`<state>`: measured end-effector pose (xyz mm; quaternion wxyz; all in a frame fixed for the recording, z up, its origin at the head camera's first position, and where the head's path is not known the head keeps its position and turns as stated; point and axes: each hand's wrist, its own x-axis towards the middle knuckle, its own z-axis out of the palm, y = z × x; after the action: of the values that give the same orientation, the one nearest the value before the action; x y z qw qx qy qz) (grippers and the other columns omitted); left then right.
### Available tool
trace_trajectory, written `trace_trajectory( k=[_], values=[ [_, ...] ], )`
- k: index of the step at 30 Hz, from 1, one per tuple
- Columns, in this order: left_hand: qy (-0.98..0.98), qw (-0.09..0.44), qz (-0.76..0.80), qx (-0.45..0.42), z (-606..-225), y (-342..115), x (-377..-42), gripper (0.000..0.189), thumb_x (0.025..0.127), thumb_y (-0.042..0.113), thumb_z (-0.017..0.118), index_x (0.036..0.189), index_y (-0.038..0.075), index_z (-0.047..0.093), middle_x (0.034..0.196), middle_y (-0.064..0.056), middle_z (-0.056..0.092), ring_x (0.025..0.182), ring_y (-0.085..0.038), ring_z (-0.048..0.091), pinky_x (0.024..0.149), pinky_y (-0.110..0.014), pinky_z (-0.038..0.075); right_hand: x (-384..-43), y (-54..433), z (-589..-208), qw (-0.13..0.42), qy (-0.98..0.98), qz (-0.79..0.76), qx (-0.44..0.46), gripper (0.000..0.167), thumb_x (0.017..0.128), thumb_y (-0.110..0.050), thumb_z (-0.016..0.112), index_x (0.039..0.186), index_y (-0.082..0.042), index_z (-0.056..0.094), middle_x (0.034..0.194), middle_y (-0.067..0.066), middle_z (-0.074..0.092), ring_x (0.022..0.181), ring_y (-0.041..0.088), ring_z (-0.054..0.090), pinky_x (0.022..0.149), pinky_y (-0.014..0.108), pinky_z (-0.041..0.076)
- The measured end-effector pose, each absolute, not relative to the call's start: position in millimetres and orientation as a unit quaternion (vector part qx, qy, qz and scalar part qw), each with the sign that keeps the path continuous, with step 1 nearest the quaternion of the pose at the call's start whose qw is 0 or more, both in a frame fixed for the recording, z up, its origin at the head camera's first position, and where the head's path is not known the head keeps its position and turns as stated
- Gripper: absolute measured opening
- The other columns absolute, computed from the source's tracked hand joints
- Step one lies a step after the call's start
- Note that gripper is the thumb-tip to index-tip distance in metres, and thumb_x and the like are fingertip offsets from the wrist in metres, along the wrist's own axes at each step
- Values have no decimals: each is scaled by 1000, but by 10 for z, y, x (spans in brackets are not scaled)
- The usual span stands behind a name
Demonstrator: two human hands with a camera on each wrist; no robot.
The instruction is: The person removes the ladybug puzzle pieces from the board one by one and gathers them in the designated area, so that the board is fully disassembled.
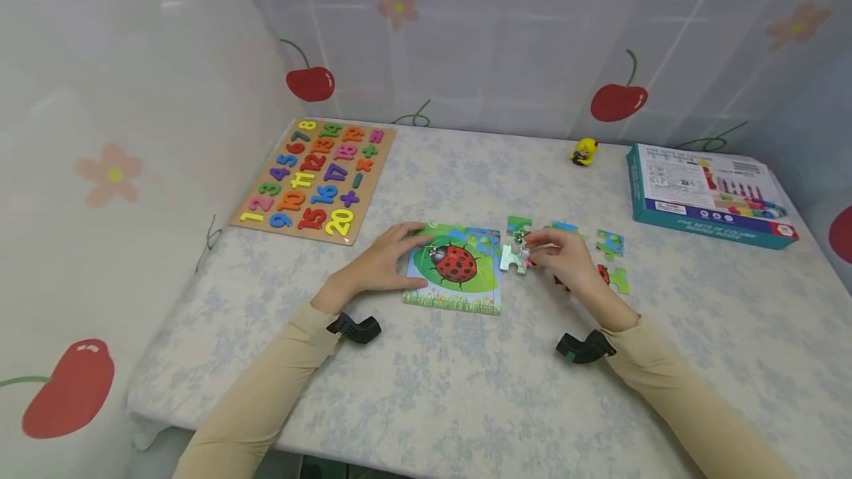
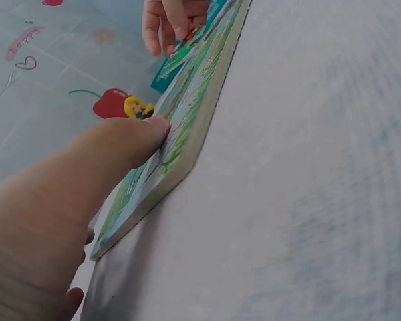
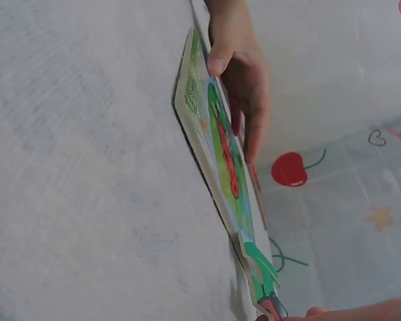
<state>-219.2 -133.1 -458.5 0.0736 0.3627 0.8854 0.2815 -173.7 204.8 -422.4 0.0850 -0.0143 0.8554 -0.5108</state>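
In the middle of the frame lies a ladybug puzzle board (image 1: 459, 272), with the left hand (image 1: 382, 261) spread at its left edge, fingers uncurled, thumb resting on it. Just right of the board, the right hand (image 1: 562, 253) pinches a jigsaw piece (image 1: 512, 260); loose pieces (image 1: 610, 244) lie farther right. Fitting pieces seems the step in hand; the next move probably calls for lining this one up with its printed match.

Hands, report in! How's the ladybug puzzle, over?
Left hand rests on ladybug board. Right hand pinches puzzle piece. Loose pieces nearby, some partly hidden by right hand.
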Motion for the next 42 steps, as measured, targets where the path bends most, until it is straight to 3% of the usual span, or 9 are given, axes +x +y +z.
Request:
trace_trajectory(
  k=[8,11,19,27,35,42],
  values=[
    [869,71,295,390,-4552,-1306,-2157,63,79,36,76,135,17,54,148,-8,39,139,-29,34,113,-52,30,-1731,2029,-4307,70,870,-483,-62,30,88,3,61,118,6,60,115,28,61,94,30,66,70,22,53],
    [871,68,290,391,-4532,-1302,-2152,63,79,37,75,135,17,54,146,-8,41,138,-29,35,112,-53,31,-1722,2020,-4300,63,876,-474,-66,31,87,4,62,118,6,60,115,28,61,95,35,63,70,22,52],
    [873,64,282,392,-4501,-1293,-2129,61,79,35,75,134,17,55,144,-8,43,137,-30,37,112,-53,30,-1757,2038,-4346,36,891,-446,-80,35,86,7,61,120,4,60,106,24,62,91,31,61,72,25,52],
    [858,71,288,419,-4479,-1227,-2082,45,83,24,69,127,17,61,143,-9,45,134,-30,41,109,-50,35,-1686,1955,-4322,27,895,-436,-91,33,87,3,63,119,3,60,111,23,62,96,33,60,82,39,52],
    [838,107,314,433,-4473,-1192,-2061,32,84,14,62,114,21,71,142,-7,46,132,-28,43,106,-48,39,-1451,1647,-4285,67,873,-457,-154,30,83,-2,69,113,1,65,108,18,67,93,27,60,76,29,51],
    [842,104,307,430,-4517,-1188,-2079,29,85,15,62,110,24,73,141,-4,48,130,-25,45,107,-47,38,-1334,1529,-4350,61,871,-457,-169,37,78,0,74,113,-1,64,108,15,64,92,24,57,70,27,48]
  ],
)
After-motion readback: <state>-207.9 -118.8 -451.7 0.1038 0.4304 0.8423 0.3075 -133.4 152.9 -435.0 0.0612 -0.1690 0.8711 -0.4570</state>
